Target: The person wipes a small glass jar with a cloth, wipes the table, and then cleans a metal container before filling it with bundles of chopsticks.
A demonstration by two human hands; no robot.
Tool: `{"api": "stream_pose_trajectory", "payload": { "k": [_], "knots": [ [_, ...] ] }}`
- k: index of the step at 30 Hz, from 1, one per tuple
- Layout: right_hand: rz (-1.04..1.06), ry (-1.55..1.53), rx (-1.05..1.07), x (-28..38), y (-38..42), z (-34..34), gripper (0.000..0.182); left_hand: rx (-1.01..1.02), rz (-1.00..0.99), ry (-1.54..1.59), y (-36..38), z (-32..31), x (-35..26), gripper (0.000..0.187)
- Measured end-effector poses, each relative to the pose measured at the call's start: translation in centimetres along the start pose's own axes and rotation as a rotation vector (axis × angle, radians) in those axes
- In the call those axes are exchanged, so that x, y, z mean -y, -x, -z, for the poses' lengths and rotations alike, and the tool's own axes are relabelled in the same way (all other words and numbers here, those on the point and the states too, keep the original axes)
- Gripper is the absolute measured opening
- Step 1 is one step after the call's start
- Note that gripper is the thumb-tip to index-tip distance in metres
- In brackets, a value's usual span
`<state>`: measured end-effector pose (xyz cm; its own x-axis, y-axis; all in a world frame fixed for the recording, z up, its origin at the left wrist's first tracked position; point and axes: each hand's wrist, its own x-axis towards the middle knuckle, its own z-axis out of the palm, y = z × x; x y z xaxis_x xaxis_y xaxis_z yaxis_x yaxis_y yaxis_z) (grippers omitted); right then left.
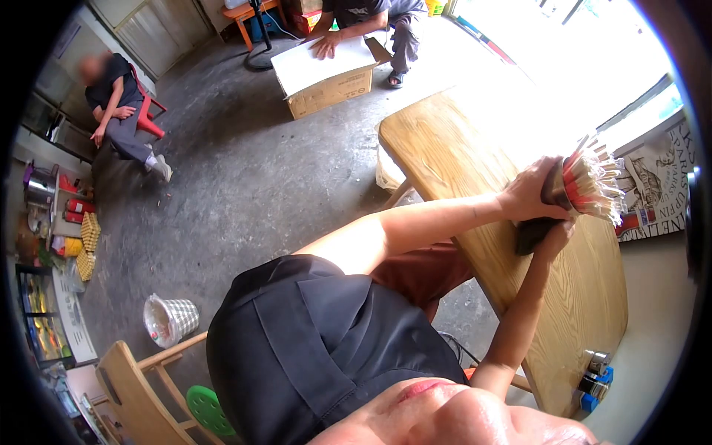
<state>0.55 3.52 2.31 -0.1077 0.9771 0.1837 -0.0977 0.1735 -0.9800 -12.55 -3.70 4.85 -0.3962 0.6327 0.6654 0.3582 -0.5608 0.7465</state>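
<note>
My left hand [528, 194] is wrapped around a dark brown holder [555, 185] above the wooden table [437, 141]. The holder is tilted, its mouth toward the right, and packed with many thin white-and-red sticks [589, 182] that look like paper-wrapped chopsticks. Just under the holder, my right hand [558, 236] has its fingers bent around a dark, greenish cloth [532, 234]. Part of the cloth hangs over the tabletop, and the holder hides some of the fingers.
Metal and blue containers [595, 380] stand at the table's near end. A person [119, 100] sits on a red chair; another person's hand [326, 44] rests on a cardboard box [330, 89]. A checkered bin [172, 319], wooden chair [137, 400] and green stool [210, 409] are left of me.
</note>
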Motion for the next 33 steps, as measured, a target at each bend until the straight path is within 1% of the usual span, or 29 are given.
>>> {"api": "stream_pose_trajectory", "payload": {
  "k": [4, 9, 21, 24, 27, 33],
  "knots": [
    [0.007, -0.031, 0.026, -0.7, -0.4, 0.4, 0.042, 0.001, -0.006, 0.002, 0.0, -0.1, 0.2, 0.098],
    [0.038, 0.004, 0.027, -1.2, -0.8, 0.7, 0.045, 0.009, -0.011, 0.004, -0.1, -0.2, 0.4, 0.099],
    [0.016, 0.024, 0.007, -0.9, -0.6, 0.6, 0.047, 0.0, -0.012, -0.018, 0.0, -0.1, 0.1, 0.099],
    [-0.027, 0.03, -0.029, 0.0, 0.0, 0.1, 0.047, 0.005, -0.005, -0.002, 0.0, -0.1, 0.2, 0.099],
    [0.011, 0.039, -0.004, 0.2, 0.3, -0.1, 0.046, 0.011, 0.012, -0.001, 0.0, -0.2, 0.3, 0.099],
    [-0.015, 0.022, -0.027, 0.2, 0.2, -0.2, 0.044, 0.004, -0.003, 0.006, 0.0, -0.2, 0.4, 0.099]
  ]
}}
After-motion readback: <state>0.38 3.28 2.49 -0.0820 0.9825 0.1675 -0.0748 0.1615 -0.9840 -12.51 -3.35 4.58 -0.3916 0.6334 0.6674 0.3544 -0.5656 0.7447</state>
